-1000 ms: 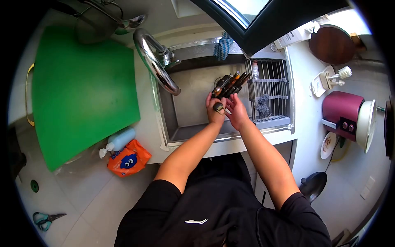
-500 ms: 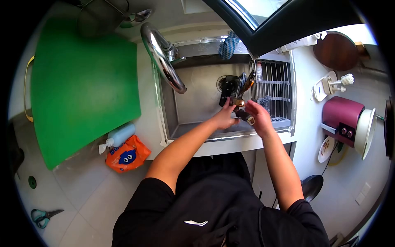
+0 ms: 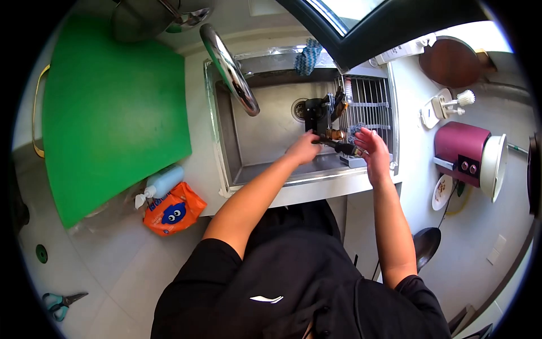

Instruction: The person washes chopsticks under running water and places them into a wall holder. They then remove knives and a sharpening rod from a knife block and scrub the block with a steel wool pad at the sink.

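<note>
Over the sink (image 3: 265, 130), my left hand (image 3: 304, 148) is closed at the near end of a black fixture (image 3: 316, 113) with several metal and amber-coloured parts. A thick dark rod (image 3: 341, 147) with a pale, metallic-looking end runs from the left fingertips toward the right. My right hand (image 3: 374, 152) is open, its fingers spread beside the rod's end; I cannot tell whether they touch it. What exactly the fixture is, and how the rod joins it, is not clear.
A chrome faucet (image 3: 231, 73) arches over the sink's left side. A wire rack (image 3: 370, 101) lies at its right, and a blue patterned cloth (image 3: 308, 56) hangs at the back. Left are a green board (image 3: 118, 113), a bottle (image 3: 165, 182) and an orange packet (image 3: 175, 209).
The dark rod has swung to point more to the right. My right hand has moved right, and my left hand slightly left and up. The camera view has shifted a little.
</note>
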The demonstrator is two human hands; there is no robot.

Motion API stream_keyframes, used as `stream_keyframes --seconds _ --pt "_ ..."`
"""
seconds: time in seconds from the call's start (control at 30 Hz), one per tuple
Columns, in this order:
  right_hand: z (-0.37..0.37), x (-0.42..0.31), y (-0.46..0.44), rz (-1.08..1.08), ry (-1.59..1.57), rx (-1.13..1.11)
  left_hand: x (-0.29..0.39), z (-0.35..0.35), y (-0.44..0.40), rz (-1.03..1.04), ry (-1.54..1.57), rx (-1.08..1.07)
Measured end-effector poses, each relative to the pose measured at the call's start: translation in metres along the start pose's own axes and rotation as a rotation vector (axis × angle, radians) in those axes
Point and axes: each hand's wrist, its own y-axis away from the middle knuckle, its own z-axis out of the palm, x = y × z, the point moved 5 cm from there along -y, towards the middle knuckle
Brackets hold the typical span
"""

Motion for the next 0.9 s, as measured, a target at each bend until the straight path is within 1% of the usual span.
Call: stream_keyframes --seconds 0.03,0.07,0.1,0.13,0.17,0.2,0.23,0.27,0.3,0.33,0.4,0.43,0.47,0.5,0.53,0.6,0.63,0.67,0.73,0.8,0.87,0.9 --pt "0.006 0.0 0.011 -0.104 0.104 -0.033 0.004 -0.01 0.004 0.006 -0.002 -0.006" --pt "0.008 0.012 0.008 -0.228 0.247 -0.091 0.003 -0.021 0.008 -0.095 0.035 0.022" --pt "0.014 0.01 0.02 -0.317 0.495 -0.076 0.002 -0.029 0.012 -0.195 0.071 0.052" --pt "0.025 0.009 0.032 -0.405 0.744 -0.057 0.001 -0.028 0.014 -0.185 0.066 0.047" --pt "0.032 0.007 0.036 -0.538 0.818 0.035 0.001 -0.03 0.02 -0.128 0.085 0.184" --pt "0.032 0.006 0.035 -0.54 0.816 0.047 0.006 -0.036 0.025 -0.067 0.106 0.322" --pt "0.029 0.008 0.031 -0.45 0.805 0.079 0.007 -0.036 0.027 -0.058 0.104 0.317" --pt "0.025 0.011 0.029 -0.358 0.791 0.11 0.006 -0.033 0.029 -0.097 0.148 0.265" --pt "0.025 0.004 0.033 -0.484 0.787 0.148 0.007 -0.03 0.03 -0.134 0.192 0.213" --pt "0.025 -0.009 0.043 -0.541 0.797 0.173 0.009 -0.026 0.03 -0.128 0.188 0.203" --pt "0.019 -0.036 0.066 -0.609 0.795 0.214 0.012 -0.023 0.031 -0.084 0.347 0.233" --pt "0.016 -0.05 0.08 -0.598 0.76 0.23 0.016 -0.021 0.029 -0.078 0.344 0.231" --pt "0.008 -0.063 0.092 -0.61 0.751 0.234 0.017 -0.016 0.027 -0.141 0.471 0.186" --pt "-0.004 -0.073 0.103 -0.61 0.654 0.246 0.018 -0.009 0.026 -0.206 0.597 0.137" --pt "-0.018 -0.077 0.112 -0.61 0.556 0.259 0.027 -0.008 0.027 -0.2 0.593 0.131" --pt "-0.06 -0.079 0.118 -0.613 0.261 0.299 0.035 -0.002 0.032 -0.379 0.815 0.142" --pt "-0.084 -0.081 0.124 -0.526 0.215 0.319 0.036 0.001 0.032 -0.404 0.873 0.121" --pt "-0.111 -0.075 0.124 -0.532 0.097 0.344 0.039 0.003 0.03 -0.394 0.871 0.117" --pt "-0.163 -0.061 0.119 -0.444 -0.15 0.401 0.038 0.01 0.031 -0.479 0.998 0.177" --pt "-0.208 -0.04 0.106 -0.418 -0.453 0.354 0.043 0.013 0.032 -0.504 0.997 0.176" --pt "-0.238 -0.011 0.079 -0.34 -0.735 0.333 0.035 0.019 0.028 -0.551 0.96 0.208" --pt "-0.257 0.01 0.058 -0.322 -0.781 0.236 0.039 0.022 0.026 -0.543 0.957 0.202"
